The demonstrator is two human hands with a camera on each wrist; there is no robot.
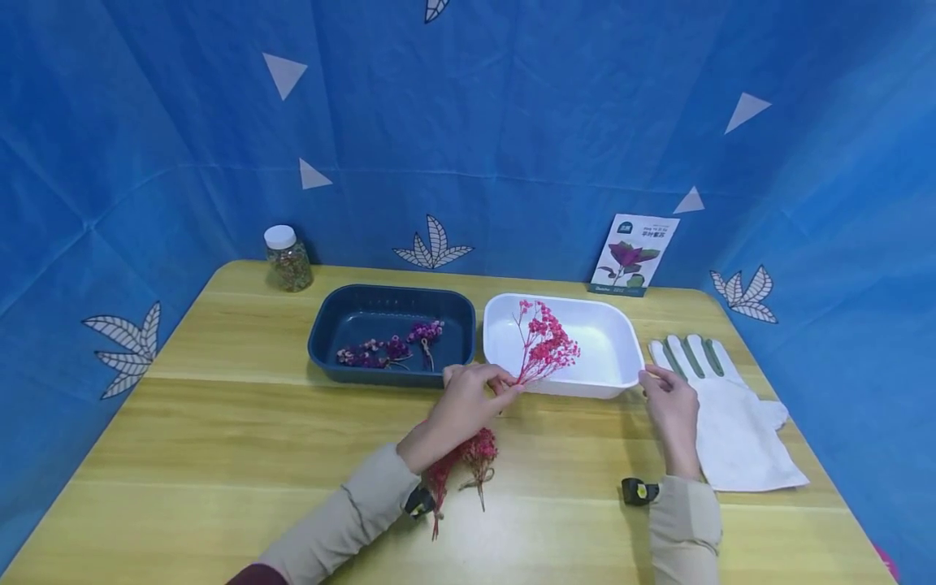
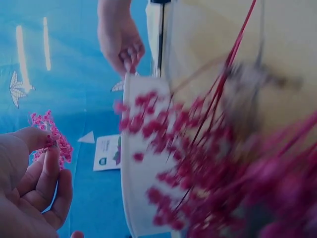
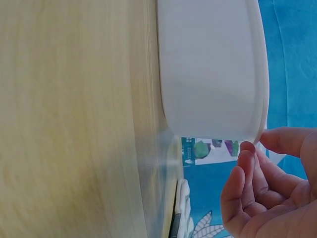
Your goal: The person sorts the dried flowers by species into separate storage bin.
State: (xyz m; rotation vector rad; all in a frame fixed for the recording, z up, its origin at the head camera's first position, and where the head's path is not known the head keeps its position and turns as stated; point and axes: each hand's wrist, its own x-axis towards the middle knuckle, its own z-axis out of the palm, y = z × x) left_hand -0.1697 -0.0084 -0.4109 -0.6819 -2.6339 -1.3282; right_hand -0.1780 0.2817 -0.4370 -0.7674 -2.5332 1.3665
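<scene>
My left hand [image 1: 471, 402] pinches a sprig of pink dried flowers [image 1: 547, 345] by its stems. The flower heads stand over the white tray [image 1: 504, 315], above its left half. In the left wrist view the thumb and fingertips of the left hand [image 2: 37, 181] close on the sprig's stems. My right hand [image 1: 670, 406] grips the tray's front right corner, with thumb and forefinger at the rim in the right wrist view. Below the left wrist lie more pink dried flower bunches [image 1: 478, 451], partly hidden by the arm; they loom blurred in the left wrist view.
Left of the white tray stands a dark blue tray [image 1: 318, 341] with small purple dried flower bunches [image 1: 395, 348]. A white-lidded jar [image 1: 291, 264] is at the back left. White gloves [image 1: 738, 431] lie at the right, and a seed packet [image 1: 632, 254] leans on the blue curtain.
</scene>
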